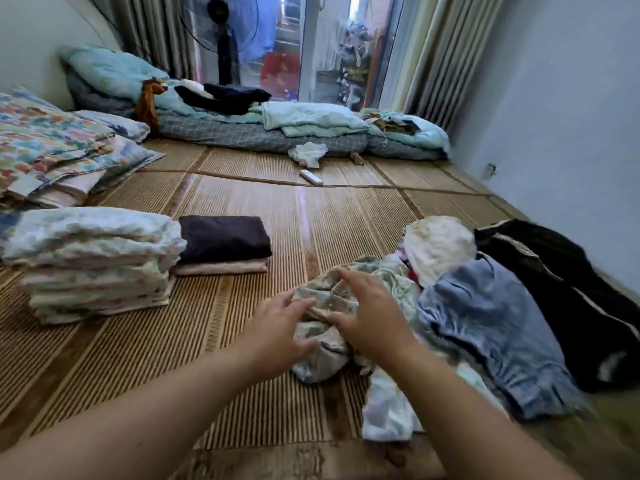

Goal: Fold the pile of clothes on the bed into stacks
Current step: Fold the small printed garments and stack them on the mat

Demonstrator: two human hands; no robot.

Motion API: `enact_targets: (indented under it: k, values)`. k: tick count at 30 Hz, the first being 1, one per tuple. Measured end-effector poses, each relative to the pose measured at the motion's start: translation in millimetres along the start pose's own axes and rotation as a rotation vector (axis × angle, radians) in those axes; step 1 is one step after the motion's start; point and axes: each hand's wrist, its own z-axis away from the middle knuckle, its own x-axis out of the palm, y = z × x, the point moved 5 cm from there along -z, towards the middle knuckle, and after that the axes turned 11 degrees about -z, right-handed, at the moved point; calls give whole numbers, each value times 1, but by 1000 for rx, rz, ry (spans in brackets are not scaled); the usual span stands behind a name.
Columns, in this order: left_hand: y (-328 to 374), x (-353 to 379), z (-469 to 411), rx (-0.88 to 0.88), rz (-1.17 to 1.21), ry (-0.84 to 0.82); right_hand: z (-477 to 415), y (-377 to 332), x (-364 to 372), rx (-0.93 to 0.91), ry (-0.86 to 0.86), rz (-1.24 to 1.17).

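1. The left grip (277,327) and right grip (372,317) lie wide, fingers spread on the crumpled floral garment (313,363) at the near edge of the pile (446,251) on the bed mat (173,358).
2. If it is lifted still bunched, it may drag the tangled blue garment (485,323) along.
3. A careless swing left could topple the tall patterned stack (97,265).

Both arms stretched forward, left hand (280,329) and right hand (372,315) close together, fingers spread

A white remote (311,177) lies just before grey bedding (242,133), with a standing fan (221,29) and curtains (426,57) behind.
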Motion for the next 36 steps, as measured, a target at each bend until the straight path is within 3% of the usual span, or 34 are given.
enact_targets:
  k: [3,6,10,15,18,21,25,30,36]
  values:
    - [34,36,-13,38,-64,-95,25,65,-29,169,-34,310]
    - [53,56,-31,53,-58,-122,43,117,-47,333,-106,466]
    - [69,69,-62,59,-8,-170,47,154,-48,383,-199,485]
    - [75,68,-101,-63,-312,-312,42,178,-40,473,-251,441]
    - [78,50,-106,-6,-358,-316,38,176,-38,527,-289,402]
    - [88,15,-101,115,-183,-223,27,146,-37,472,-207,224]
    - [105,-52,-80,273,-119,-67,-4,64,-37,189,-136,-413]
    - [102,-145,-53,328,-191,175,-52,-22,-91,33,70,-454]
    - [53,-195,-18,269,-131,38,-77,-125,-183,-128,327,-664]
